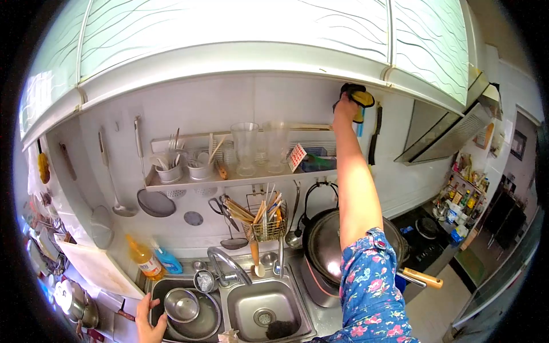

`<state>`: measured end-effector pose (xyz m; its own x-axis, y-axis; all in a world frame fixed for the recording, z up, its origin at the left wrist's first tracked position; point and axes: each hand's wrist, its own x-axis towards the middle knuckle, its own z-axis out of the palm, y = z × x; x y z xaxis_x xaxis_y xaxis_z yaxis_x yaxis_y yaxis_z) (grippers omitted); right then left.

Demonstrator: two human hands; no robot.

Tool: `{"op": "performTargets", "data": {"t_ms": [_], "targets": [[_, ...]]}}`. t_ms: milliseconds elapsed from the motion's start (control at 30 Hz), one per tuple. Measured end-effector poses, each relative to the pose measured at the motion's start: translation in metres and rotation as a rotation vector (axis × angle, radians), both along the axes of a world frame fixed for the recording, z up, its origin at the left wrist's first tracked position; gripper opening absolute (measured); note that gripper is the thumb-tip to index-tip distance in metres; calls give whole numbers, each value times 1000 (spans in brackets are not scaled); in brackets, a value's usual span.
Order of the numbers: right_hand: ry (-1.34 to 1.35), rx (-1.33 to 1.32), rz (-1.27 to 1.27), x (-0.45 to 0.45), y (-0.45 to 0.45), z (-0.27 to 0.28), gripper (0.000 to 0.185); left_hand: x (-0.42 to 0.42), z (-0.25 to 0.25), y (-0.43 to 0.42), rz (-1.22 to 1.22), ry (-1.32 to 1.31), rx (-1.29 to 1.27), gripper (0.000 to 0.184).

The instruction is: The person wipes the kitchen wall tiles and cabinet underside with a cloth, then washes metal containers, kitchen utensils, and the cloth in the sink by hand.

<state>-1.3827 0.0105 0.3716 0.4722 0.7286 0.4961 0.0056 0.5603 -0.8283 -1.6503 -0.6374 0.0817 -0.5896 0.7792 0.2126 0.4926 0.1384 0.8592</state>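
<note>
Pale kitchen wall [206, 108] stretches beneath frosted cabinets [240, 28], with a shelf [229, 182] fixed partway up. The right hand [346, 106] reaches up beside the shelf's right end to a black-and-yellow item [362, 98] just below the cabinets. The hand touches it, but its fingers are too hidden against the dark part to tell whether they grip. A floral blue sleeve [374, 286] covers the upper arm, which passes in front of a large dark pan [321, 243].

The left hand [150, 321] is low at the outer edge of the left basin [160, 286], palm free, its fingers spread. Its thumb is close to a small metal bowl [182, 305]; contact is unclear. That bowl sits in a larger metal bowl [201, 326]. The right basin [286, 303] contains a dark scrubber [280, 329]. Orange [145, 258] and blue [167, 260] bottles stand behind the left basin.
</note>
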Motion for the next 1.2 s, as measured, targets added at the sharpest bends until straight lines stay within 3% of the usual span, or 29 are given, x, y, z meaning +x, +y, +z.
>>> {"op": "performTargets", "data": {"t_ms": [100,167,233,300,400,500,567,633,700,767,867,967,1200], "targets": [[-546,-192,-275,-35,-4,6,59,17,18,-3,188,137,-261,60],[-583,-227,-130,-56,0,9,74,6,9,-5,176,140,-219,59],[-436,-240,121,-73,-12,14,83,2,4,-5,149,81,-167,58],[-433,-330,160,-83,-37,23,86,-2,6,-6,139,79,-165,55],[-410,-183,349,-85,-72,23,88,-10,11,-6,124,126,-196,51],[-206,-183,480,-107,-44,29,82,-31,-5,-12,84,117,-120,47],[-186,-265,511,-110,-105,41,73,-49,-18,-23,80,150,-51,46],[-102,-218,537,-121,-95,39,71,-54,-13,-35,137,172,-100,46],[-421,-94,384,-132,-35,31,62,-66,-22,-48,142,273,-65,47],[-257,-180,442,-142,-101,39,56,-77,-29,-60,155,274,-85,47],[-411,-78,410,-161,-74,43,67,-84,-33,-68,165,330,-39,47],[-391,-55,461,-174,-96,47,69,-89,-40,-74,177,307,-41,48],[-615,-166,247,-200,-117,48,70,-97,-48,-83,195,324,-38,52]]}}
